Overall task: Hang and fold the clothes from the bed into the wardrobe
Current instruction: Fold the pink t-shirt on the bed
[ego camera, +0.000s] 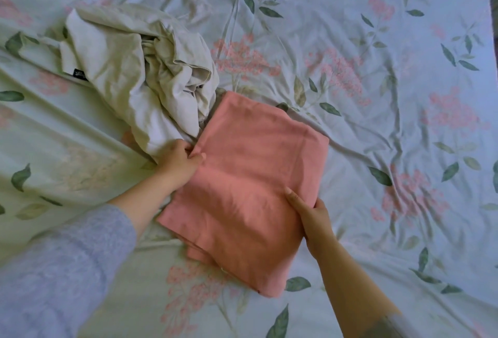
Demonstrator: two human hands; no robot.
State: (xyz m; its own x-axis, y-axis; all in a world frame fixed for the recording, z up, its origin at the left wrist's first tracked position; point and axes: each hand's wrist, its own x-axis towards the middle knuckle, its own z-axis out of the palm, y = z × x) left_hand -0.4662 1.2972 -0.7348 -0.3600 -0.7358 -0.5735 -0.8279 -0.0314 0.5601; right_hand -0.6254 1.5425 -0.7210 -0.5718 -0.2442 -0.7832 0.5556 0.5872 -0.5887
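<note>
A folded pink garment (250,176) lies flat on the bed in the middle of the view, a rough rectangle tilted from upper left to lower right. My left hand (180,161) pinches its left edge between thumb and fingers. My right hand (310,215) grips its right edge, thumb on top and fingers tucked under the fabric. A crumpled cream garment (134,68) with a small black label sits just beyond, at the upper left, touching the pink one's far corner.
The bed is covered by a wrinkled pale sheet (390,81) printed with pink flowers and green leaves. It stretches wide to the right and far side. The bed's right edge (491,0) shows at the upper right. No wardrobe is in view.
</note>
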